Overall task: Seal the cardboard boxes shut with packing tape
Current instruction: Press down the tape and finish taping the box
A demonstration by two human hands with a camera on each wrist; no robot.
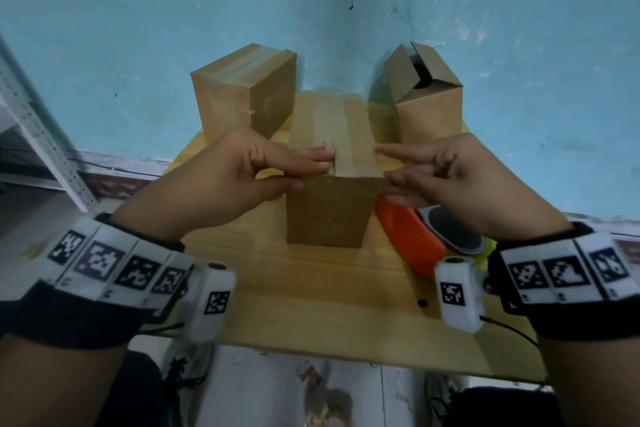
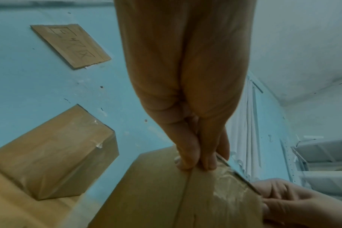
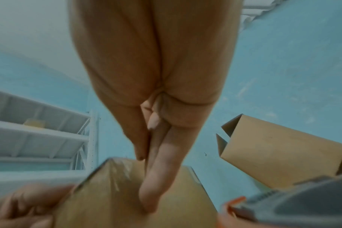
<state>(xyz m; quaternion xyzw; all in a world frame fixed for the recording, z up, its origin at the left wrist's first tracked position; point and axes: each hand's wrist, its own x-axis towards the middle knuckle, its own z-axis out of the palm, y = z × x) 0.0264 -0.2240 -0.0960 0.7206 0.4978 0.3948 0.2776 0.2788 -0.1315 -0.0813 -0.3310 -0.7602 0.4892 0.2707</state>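
A tall cardboard box [image 1: 329,211] stands mid-table with a clear tape strip [image 1: 332,121] along its top seam. My left hand [image 1: 317,170] lays straight fingers flat on the box top near the front edge, thumb on the front face. My right hand [image 1: 382,166] touches the box's right top edge with a straight index finger, thumb on the side and the other fingers curled in. The left wrist view shows fingertips [image 2: 185,163] pressing the box [image 2: 156,197] beside wrinkled tape [image 2: 230,189]. In the right wrist view one finger [image 3: 156,182] presses the box [image 3: 111,192].
A sealed box [image 1: 242,90] stands at the back left and a box with open flaps [image 1: 429,97] at the back right. An orange tape dispenser [image 1: 408,236] lies right of the middle box. The wooden table [image 1: 311,305] meets a blue wall. A metal rack [image 1: 41,135] stands left.
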